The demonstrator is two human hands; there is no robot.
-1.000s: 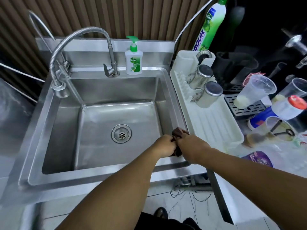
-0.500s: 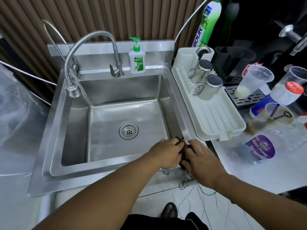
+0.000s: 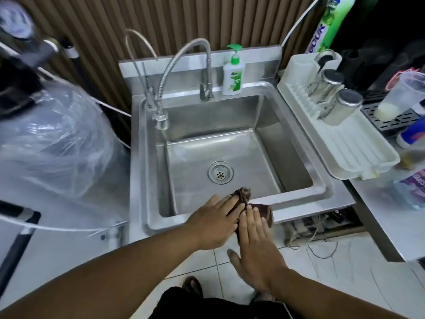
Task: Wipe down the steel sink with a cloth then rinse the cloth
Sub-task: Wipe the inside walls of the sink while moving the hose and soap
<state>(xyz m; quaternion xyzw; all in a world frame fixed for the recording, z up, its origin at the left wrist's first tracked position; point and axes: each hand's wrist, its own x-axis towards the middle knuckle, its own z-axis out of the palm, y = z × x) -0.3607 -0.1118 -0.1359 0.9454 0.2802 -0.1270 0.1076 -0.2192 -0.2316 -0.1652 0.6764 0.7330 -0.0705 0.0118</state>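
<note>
A dark brown cloth (image 3: 259,209) lies draped over the front rim of the steel sink (image 3: 305,199), one bunched end poking up over the basin. My left hand (image 3: 213,223) lies flat on the cloth's left part with straight fingers. My right hand (image 3: 255,240) presses flat on the cloth beside it, fingers straight and together, thumb spread toward me. Both hands cover most of the cloth. The basin holds only the round drain (image 3: 220,172).
A flexible steel faucet (image 3: 184,56) arches over the basin's back left. A green-capped soap bottle (image 3: 233,73) stands on the back ledge. A white drying rack (image 3: 358,148) with steel cups sits to the right, a plastic-wrapped water jug (image 3: 55,139) to the left.
The view has swung left and pulled back. Both hands slid left along the front rim with the cloth, and their fingers went from curled round it to flat on it.
</note>
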